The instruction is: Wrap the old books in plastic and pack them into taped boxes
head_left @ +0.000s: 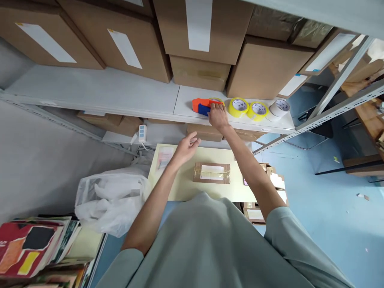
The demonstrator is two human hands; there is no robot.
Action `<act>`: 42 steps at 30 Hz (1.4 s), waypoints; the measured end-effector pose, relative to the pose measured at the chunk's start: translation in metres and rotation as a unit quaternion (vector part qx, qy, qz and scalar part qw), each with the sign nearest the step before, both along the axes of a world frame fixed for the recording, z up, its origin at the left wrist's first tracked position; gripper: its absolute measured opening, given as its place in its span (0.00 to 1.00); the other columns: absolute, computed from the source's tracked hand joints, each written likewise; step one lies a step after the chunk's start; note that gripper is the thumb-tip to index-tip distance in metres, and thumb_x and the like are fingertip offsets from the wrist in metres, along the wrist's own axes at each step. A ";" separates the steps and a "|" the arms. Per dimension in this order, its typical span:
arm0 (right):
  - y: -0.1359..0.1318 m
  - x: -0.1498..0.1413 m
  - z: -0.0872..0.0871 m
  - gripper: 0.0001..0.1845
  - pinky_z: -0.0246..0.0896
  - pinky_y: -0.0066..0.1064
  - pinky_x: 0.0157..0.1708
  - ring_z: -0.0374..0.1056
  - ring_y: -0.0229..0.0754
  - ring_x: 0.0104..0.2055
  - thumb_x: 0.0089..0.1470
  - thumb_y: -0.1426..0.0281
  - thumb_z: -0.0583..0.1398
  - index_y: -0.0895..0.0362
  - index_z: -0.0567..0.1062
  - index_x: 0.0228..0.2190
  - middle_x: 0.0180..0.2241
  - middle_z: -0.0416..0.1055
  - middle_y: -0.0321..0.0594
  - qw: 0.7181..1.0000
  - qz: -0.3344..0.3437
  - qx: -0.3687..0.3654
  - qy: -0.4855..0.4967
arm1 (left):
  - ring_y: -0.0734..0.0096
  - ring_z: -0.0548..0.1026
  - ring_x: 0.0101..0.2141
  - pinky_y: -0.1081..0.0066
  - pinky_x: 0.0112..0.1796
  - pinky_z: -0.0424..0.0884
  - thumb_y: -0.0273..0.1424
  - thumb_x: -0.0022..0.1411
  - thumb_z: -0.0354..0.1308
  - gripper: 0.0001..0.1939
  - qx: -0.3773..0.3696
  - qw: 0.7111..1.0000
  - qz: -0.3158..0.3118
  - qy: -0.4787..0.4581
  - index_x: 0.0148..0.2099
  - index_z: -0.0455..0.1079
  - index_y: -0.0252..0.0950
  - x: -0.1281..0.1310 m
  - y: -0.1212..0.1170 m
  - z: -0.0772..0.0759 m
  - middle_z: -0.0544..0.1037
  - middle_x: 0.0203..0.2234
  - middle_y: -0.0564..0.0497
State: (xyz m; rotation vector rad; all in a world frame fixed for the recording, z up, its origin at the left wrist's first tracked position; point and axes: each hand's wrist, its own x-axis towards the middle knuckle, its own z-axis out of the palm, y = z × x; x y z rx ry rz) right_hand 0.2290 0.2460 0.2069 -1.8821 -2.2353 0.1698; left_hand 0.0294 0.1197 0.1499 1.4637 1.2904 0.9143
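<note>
My right hand (218, 117) is on the shelf's front part, its fingers closed around the end of an orange and blue tape dispenser (199, 106). Part of the dispenser is hidden behind those fingers. Over the far side of a pale yellow table (180, 191), my left hand (186, 150) hovers with its fingers stretched out and nothing in it. Between my forearms a small taped cardboard box (211, 173) with a white label lies on that table.
Rolls of yellow tape (239, 107) and a white roll (279, 109) stand on the grey shelf (120, 90), in front of large cartons (200, 36). A bulging plastic bag (111, 200) is at left, above stacked magazines (30, 248). A metal shelf post (342, 76) rises at right.
</note>
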 end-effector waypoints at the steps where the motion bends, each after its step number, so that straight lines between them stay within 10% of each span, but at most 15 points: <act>1: -0.012 0.007 -0.003 0.30 0.48 0.62 0.78 0.58 0.64 0.77 0.73 0.72 0.53 0.71 0.63 0.71 0.71 0.66 0.70 1.000 -0.003 0.017 0.019 | 0.44 0.79 0.66 0.49 0.65 0.77 0.47 0.71 0.66 0.31 -0.013 1.000 0.014 -0.003 0.69 0.75 0.36 -0.006 -0.011 -0.013 0.79 0.67 0.34; 8: -0.205 0.076 -0.079 0.34 0.66 0.60 0.70 0.67 0.62 0.74 0.78 0.54 0.50 0.61 0.64 0.73 0.71 0.69 0.66 0.979 -0.114 -0.016 0.168 | 0.46 0.82 0.62 0.52 0.61 0.80 0.51 0.69 0.67 0.27 -0.168 0.979 0.114 0.012 0.60 0.79 0.38 -0.029 -0.123 -0.110 0.83 0.62 0.35; 13: -0.296 0.089 -0.145 0.38 0.77 0.49 0.60 0.79 0.58 0.62 0.75 0.46 0.54 0.62 0.68 0.69 0.63 0.78 0.66 0.917 -0.248 -0.162 0.267 | 0.50 0.84 0.58 0.59 0.58 0.79 0.52 0.73 0.62 0.26 -0.163 0.978 0.123 0.043 0.58 0.78 0.37 0.006 -0.151 -0.124 0.86 0.55 0.37; 24: -0.295 0.074 -0.179 0.26 0.76 0.40 0.54 0.80 0.49 0.49 0.69 0.53 0.62 0.59 0.83 0.54 0.53 0.80 0.53 0.878 -0.326 -0.119 0.330 | 0.62 0.77 0.34 0.68 0.39 0.68 0.47 0.70 0.64 0.18 -0.107 0.956 0.108 0.249 0.32 0.73 0.40 0.031 -0.124 -0.117 0.78 0.27 0.51; 29: -0.299 0.086 -0.178 0.26 0.77 0.38 0.55 0.80 0.48 0.53 0.70 0.52 0.60 0.59 0.86 0.50 0.51 0.81 0.50 0.848 -0.327 -0.144 0.391 | 0.60 0.79 0.37 0.68 0.41 0.72 0.44 0.71 0.59 0.17 -0.142 0.969 0.125 0.157 0.38 0.82 0.38 0.017 -0.126 -0.126 0.81 0.28 0.53; 36: -0.303 0.099 -0.159 0.29 0.78 0.40 0.55 0.79 0.51 0.59 0.73 0.48 0.58 0.57 0.88 0.50 0.55 0.81 0.52 0.874 -0.262 -0.096 0.397 | 0.55 0.84 0.49 0.62 0.53 0.80 0.43 0.72 0.62 0.18 -0.108 0.978 0.141 0.111 0.52 0.85 0.37 0.003 -0.133 -0.114 0.89 0.46 0.45; 42: -0.303 0.109 -0.188 0.23 0.79 0.38 0.54 0.81 0.48 0.53 0.68 0.51 0.65 0.59 0.88 0.43 0.52 0.82 0.51 0.879 -0.252 -0.150 0.375 | 0.60 0.84 0.48 0.64 0.55 0.81 0.37 0.67 0.66 0.14 -0.121 0.977 0.128 0.120 0.49 0.86 0.38 -0.009 -0.136 -0.140 0.87 0.48 0.44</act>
